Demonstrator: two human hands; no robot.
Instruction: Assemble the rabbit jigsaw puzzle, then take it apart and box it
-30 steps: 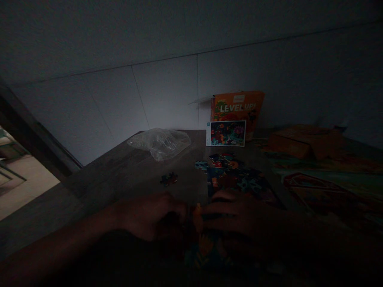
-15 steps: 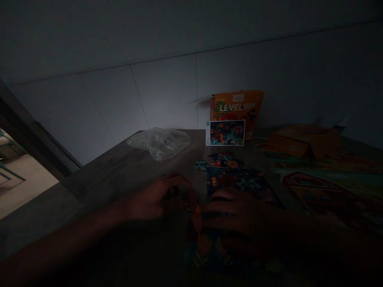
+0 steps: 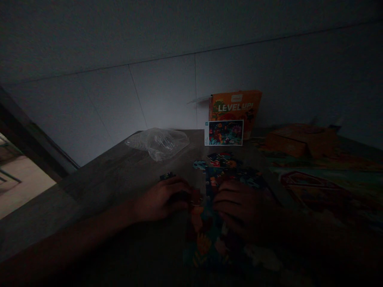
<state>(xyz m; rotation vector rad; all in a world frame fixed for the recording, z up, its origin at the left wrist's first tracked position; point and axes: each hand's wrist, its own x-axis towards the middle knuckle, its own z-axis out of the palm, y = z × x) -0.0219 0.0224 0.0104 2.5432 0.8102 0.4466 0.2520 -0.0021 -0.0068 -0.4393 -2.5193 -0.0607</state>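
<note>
The scene is very dark. A partly joined jigsaw puzzle (image 3: 206, 239) with dark, colourful pictures lies on the table. At its left edge, my left hand (image 3: 163, 199) has its fingers and thumb closed on a reddish puzzle piece (image 3: 196, 196); the fingertips are dim. My right hand (image 3: 239, 203) rests across the middle of the puzzle, fingers stretched out, hiding part of it. Just beyond the left hand lies a loose dark puzzle piece (image 3: 166, 175). Another puzzle piece (image 3: 199, 164) lies by the puzzle's upper left corner, and a joined cluster of pieces (image 3: 221, 159) sits at the top.
A picture card (image 3: 226, 133) leans on an upright orange "LEVEL UP!" box (image 3: 236, 105) by the wall. Clear plastic bags (image 3: 161, 143) lie back left on the grey table (image 3: 104, 175). To the right are an orange box (image 3: 299, 139) and a colourful printed sheet (image 3: 323, 191).
My left hand's fingers have settled against the puzzle's left edge, showing more of the reddish piece. My right hand has shifted slightly right, uncovering some of the puzzle. The view has moved slightly.
</note>
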